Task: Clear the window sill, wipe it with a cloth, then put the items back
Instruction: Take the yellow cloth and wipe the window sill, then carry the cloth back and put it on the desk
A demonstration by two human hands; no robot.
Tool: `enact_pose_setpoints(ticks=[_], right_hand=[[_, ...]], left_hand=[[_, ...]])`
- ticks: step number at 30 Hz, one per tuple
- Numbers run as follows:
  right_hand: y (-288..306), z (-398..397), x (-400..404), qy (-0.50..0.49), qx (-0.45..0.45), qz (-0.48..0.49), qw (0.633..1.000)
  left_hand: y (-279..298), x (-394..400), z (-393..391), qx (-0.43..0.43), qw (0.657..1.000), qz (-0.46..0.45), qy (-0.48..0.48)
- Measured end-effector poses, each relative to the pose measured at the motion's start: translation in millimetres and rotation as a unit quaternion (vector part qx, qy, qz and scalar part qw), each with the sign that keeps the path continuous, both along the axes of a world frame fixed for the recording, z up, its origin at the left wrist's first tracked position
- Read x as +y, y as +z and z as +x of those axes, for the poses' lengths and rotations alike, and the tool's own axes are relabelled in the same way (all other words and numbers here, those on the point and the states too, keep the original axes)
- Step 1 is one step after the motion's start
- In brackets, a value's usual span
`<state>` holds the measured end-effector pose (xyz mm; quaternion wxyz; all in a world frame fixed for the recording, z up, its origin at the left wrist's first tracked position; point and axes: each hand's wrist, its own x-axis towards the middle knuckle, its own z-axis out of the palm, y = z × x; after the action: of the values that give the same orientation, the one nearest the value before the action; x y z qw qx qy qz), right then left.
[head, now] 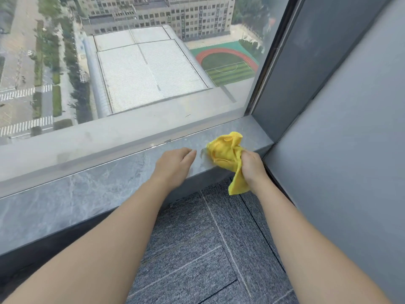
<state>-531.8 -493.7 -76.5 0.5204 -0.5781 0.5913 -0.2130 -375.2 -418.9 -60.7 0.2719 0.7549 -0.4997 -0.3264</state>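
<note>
One cloth, two hands at the sill's right end.

My right hand (252, 166) grips the bunched yellow cloth (226, 154) on the grey window sill (87, 191); my left hand (175, 164) rests palm-down just beside it, fingers together. Grey wall (350, 150) right, carpet (208, 238) below.

Below lies grey carpet (197, 249) in tiles with thin pale lines. At the right stands a plain grey wall (350, 128). Through the glass (131, 62), far below, are a white flat roof (151, 69), a sports field (230, 66) with a red track, and apartment blocks (175, 12).
</note>
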Motion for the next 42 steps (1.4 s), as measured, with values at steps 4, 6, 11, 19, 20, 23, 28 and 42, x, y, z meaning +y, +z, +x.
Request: enact_pose_setpoints(ticks=[4, 6, 11, 19, 20, 23, 28, 42], right_hand=[[60, 16, -3, -0.023, -0.246, 0.190, 0.950], [110, 23, 3, 0.007, -0.304, 0.249, 0.920], [257, 33, 24, 0.048, -0.356, 0.319, 0.877], [504, 55, 40, 0.128, -0.245, 0.331, 0.902], [529, 60, 44, 0.122, -0.240, 0.328, 0.906], [566, 84, 98, 0.132, -0.257, 0.328, 0.900], [605, 117, 181, 0.292, -0.225, 0.333, 0.868], [614, 195, 397, 0.517, -0.096, 0.265, 0.808]], left_hand=[[58, -2, -5, 0.215, 0.973, -0.006, 0.087], [95, 4, 1, 0.313, 0.940, 0.026, 0.131], [216, 33, 10, 0.508, 0.843, 0.045, 0.171], [456, 74, 19, 0.440, 0.817, -0.070, 0.367], [482, 81, 21, 0.432, 0.812, -0.083, 0.384], [516, 143, 37, 0.424, 0.792, -0.137, 0.417], [549, 242, 58, 0.433, 0.772, -0.166, 0.433], [567, 483, 38, 0.372, 0.668, -0.279, 0.581]])
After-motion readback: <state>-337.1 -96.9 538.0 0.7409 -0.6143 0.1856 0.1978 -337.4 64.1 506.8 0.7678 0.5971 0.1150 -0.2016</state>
